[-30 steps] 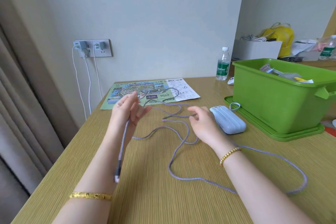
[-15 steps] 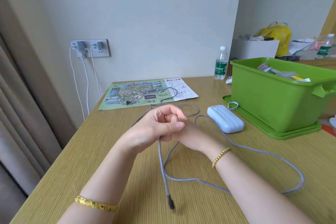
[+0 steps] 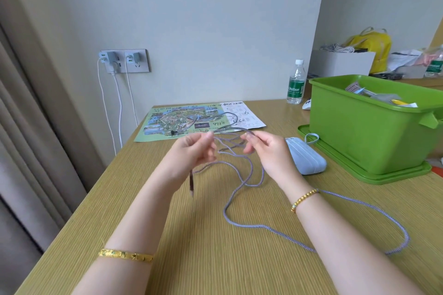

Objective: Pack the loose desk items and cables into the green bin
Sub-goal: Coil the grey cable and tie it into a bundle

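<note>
A long lilac braided cable (image 3: pixel 242 221) lies in loose loops across the wooden desk. My left hand (image 3: pixel 191 153) pinches it near one end, and the plug dangles below that hand. My right hand (image 3: pixel 268 151) holds another stretch of the same cable, a short way to the right. A pale blue power bank (image 3: pixel 309 159) rests just right of my right hand. The green bin (image 3: pixel 369 132) stands on its lid at the right, with papers and small items inside. A second cable (image 3: pixel 191 127) lies on a colourful map leaflet (image 3: pixel 165 120).
A water bottle (image 3: pixel 296 84) stands behind the bin's left corner, beside a small white object (image 3: pixel 306 103). Chargers with white leads fill a wall socket (image 3: pixel 124 61) at the left. A white box and yellow bag sit far right. The desk's left edge borders a curtain.
My hands came together over the cable half a second ago and have now drawn apart, each keeping hold of it. The dangling plug end has swung up and to the left.
</note>
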`<state>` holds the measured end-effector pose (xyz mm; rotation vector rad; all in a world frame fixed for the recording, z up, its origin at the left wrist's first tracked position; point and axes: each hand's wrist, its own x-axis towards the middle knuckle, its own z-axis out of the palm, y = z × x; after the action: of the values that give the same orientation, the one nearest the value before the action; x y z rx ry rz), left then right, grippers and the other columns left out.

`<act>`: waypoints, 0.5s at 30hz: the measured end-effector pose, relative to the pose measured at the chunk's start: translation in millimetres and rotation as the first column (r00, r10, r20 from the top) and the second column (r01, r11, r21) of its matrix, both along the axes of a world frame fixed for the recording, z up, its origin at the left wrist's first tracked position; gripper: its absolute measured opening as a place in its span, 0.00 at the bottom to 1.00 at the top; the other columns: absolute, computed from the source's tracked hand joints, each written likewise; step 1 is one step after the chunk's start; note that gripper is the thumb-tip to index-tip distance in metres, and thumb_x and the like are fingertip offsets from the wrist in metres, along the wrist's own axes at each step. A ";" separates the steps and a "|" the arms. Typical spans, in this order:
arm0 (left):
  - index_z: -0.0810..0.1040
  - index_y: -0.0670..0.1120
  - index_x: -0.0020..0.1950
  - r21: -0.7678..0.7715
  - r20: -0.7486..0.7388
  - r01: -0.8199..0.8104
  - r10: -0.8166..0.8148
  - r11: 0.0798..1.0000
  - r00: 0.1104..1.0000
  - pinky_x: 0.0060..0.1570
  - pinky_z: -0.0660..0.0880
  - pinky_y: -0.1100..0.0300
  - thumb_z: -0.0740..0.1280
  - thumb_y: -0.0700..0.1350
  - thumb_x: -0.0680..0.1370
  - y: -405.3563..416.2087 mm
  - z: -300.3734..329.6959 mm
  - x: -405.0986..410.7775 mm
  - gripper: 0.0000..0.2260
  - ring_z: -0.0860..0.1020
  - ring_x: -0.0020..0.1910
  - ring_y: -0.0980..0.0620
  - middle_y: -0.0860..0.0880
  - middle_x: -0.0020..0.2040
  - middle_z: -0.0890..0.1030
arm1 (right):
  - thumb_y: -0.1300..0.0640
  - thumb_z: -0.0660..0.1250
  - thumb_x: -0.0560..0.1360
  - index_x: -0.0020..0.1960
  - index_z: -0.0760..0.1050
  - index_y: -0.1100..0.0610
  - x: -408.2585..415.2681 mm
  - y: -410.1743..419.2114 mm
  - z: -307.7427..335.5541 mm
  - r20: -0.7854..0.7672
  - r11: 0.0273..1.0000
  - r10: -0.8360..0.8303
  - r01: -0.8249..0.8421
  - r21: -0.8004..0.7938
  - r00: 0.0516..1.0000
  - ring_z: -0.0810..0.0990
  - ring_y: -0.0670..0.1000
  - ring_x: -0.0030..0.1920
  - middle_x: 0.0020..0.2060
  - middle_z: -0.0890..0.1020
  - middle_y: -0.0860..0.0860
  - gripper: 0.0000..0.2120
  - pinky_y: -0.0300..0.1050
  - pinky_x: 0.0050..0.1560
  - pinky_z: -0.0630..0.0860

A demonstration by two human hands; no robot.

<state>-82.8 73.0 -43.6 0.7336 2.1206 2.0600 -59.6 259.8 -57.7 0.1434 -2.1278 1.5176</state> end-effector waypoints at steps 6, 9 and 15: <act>0.73 0.49 0.32 0.541 0.313 -0.323 0.170 0.777 0.934 0.31 0.75 0.66 0.61 0.51 0.79 -2.9 3.8 -12.6 0.16 0.72 0.25 0.60 0.56 0.25 0.73 | 0.55 0.59 0.79 0.44 0.80 0.54 13.5 -10.3 10.2 0.067 0.943 0.332 -0.331 -0.031 0.941 0.69 0.43 0.28 0.22 0.71 0.43 0.12 0.36 0.42 0.74; 0.74 0.50 0.27 0.605 0.358 -0.361 0.162 0.710 0.920 0.33 0.76 0.66 0.62 0.53 0.78 -6.7 4.5 -13.4 0.20 0.75 0.29 0.59 0.56 0.28 0.76 | 0.58 0.58 0.80 0.46 0.79 0.57 17.1 -10.2 8.9 0.160 0.924 0.373 -0.381 0.024 0.914 0.68 0.43 0.27 0.24 0.70 0.45 0.12 0.33 0.35 0.70; 0.84 0.48 0.43 0.609 0.185 -0.100 -0.019 0.787 0.983 0.52 0.78 0.59 0.51 0.49 0.82 -3.4 7.1 -5.4 0.22 0.82 0.51 0.53 0.52 0.51 0.84 | 0.56 0.56 0.81 0.49 0.78 0.56 20.1 -19.9 -2.4 0.422 0.789 0.546 -0.613 0.031 0.724 0.61 0.42 0.22 0.24 0.66 0.48 0.12 0.36 0.25 0.57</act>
<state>-88.2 69.6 -36.5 0.5152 1.3533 2.7539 -39.5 239.9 -60.2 0.6870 -2.7100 1.8214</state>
